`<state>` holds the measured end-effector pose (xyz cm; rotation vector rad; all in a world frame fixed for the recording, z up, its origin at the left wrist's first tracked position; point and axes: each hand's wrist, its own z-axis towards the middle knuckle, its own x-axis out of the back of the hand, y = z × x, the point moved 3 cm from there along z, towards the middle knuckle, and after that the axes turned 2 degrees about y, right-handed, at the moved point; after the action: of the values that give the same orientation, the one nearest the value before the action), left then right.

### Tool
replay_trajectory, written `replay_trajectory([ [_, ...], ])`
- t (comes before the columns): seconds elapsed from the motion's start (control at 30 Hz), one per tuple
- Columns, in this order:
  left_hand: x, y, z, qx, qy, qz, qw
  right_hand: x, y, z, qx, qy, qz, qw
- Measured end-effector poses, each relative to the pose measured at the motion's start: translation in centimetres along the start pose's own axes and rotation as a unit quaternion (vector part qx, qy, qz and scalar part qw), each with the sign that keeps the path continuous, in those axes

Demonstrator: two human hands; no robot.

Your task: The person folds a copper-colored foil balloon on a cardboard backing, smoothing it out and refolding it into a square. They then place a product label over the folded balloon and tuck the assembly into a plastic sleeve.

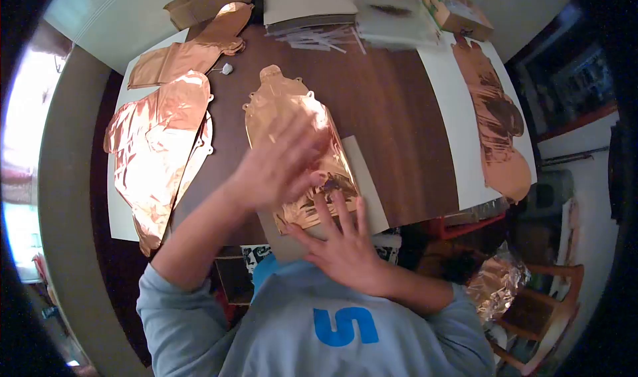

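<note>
A flat, uninflated rose-gold foil balloon (276, 101) with small tabs along its edge lies lengthwise in front of me. Its lower part rests over a grey-beige cardboard sheet (367, 184) at the table's near edge. My right hand (345, 244) presses flat on the balloon's near end, fingers spread. Over the balloon's middle is my left hand (282, 158), slightly blurred, with its fingers stretched out and nothing visible in them. Whether its palm touches the foil I cannot tell. Part of the balloon is hidden under both hands.
More flat foil balloons lie on the left (159, 138) and right (495, 124) of the brown table (405, 124). At the back are a stack of card sheets (309, 5), thin white strips (319, 38), clear plastic bags (395, 21) and a small box (458, 15). A wooden chair (555, 310) stands lower right.
</note>
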<state>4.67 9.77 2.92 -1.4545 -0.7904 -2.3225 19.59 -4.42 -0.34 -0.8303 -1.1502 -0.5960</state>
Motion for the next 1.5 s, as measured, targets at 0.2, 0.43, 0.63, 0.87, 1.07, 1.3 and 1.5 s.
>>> replay_trajectory([
  [0.2, -1.4, 5.0, -5.3, 0.017, -0.157, -0.029, 0.987, -0.3, 0.0, -0.2, -0.003, -0.034, -0.002, 0.999],
  [0.43, 0.1, 3.5, -7.6, 0.124, -0.097, 0.078, 0.984, 1.0, -0.1, 0.3, 0.007, -0.044, 0.008, 0.999],
  [0.63, 0.3, 7.3, -7.4, 0.19, 0.004, 0.002, 0.982, 1.1, -0.1, 0.2, -0.004, -0.055, 0.011, 0.998],
  [0.87, -3.1, 8.4, -4.8, 0.22, 0.049, -0.092, 0.97, 3.1, 1.2, 1.0, -0.011, -0.137, 0.071, 0.988],
  [1.07, -3.7, 9.1, -5.2, 0.187, 0.001, 0.012, 0.982, 6.9, 7.2, 2.6, -0.092, -0.036, 0.4, 0.911],
  [1.3, -4.0, 9.8, -4.7, 0.177, -0.02, 0.082, 0.981, 6.8, 13.6, 10.5, -0.228, -0.04, 0.211, 0.95],
  [1.5, -4.1, 9.7, -4.8, 0.178, -0.028, 0.082, 0.98, 6.4, 13.3, 14.5, -0.222, -0.166, 0.141, 0.95],
])
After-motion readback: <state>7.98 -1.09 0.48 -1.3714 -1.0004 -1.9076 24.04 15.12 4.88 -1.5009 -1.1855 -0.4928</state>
